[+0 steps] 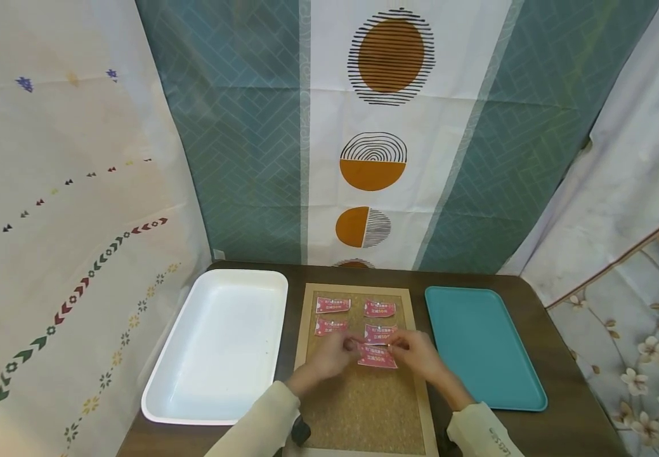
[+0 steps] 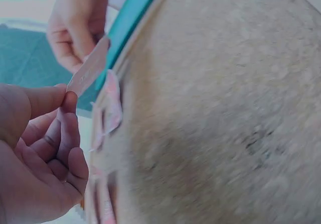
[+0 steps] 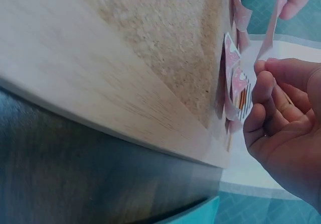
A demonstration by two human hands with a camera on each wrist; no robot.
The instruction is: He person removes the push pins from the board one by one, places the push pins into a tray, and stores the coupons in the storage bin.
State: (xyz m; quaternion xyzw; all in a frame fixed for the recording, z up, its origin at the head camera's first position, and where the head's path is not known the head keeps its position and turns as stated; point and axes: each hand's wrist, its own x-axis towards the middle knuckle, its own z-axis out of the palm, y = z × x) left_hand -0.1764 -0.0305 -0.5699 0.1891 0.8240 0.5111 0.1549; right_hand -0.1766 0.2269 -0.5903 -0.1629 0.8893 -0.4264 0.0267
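A pink paper coupon with white lettering (image 1: 377,357) is stretched between both hands over the wood-framed cork board (image 1: 366,412). My left hand (image 1: 329,357) pinches its left end between thumb and forefinger, as the left wrist view shows. At the other end, the right hand (image 3: 288,108) pinches a corner with thumb and fingertips, the remaining fingers curled in. In the left wrist view the held coupon (image 2: 89,69) stands off the cork. Just beyond it, several matching coupons are on the board in two columns, among them an upper-left one (image 1: 333,305) and an upper-right one (image 1: 379,309).
Left of the board lies a deep white tray (image 1: 215,355). A flat teal tray (image 1: 486,355) is on the right. Both rest on a dark wooden table (image 1: 577,406). Patterned cloths hang behind and at both sides. A small black object (image 1: 300,431) shows beside the left sleeve.
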